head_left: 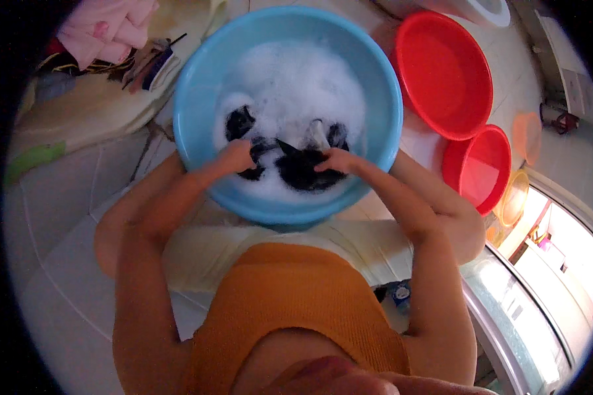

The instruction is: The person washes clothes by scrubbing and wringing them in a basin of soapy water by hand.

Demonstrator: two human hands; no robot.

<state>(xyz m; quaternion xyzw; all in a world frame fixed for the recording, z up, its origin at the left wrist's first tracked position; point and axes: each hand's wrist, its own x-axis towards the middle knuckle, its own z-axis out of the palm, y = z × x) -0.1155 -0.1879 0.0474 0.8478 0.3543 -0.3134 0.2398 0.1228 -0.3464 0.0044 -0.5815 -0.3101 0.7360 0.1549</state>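
Observation:
A large blue basin (197, 85) full of white foam (296, 85) stands on the tiled floor in front of me. A black garment (301, 170) lies soaked in the suds. My left hand (236, 157) grips one end of it at the near left of the basin. My right hand (336, 160) grips the other end, close beside the left. Dark patches of the same cloth show through the foam at the left and the right.
Two red basins (445, 72) (478, 168) and a smaller yellow one (514, 197) stand to the right. A heap of pink and mixed clothes (112, 33) lies at the upper left. A glass door frame (520, 309) runs along the lower right.

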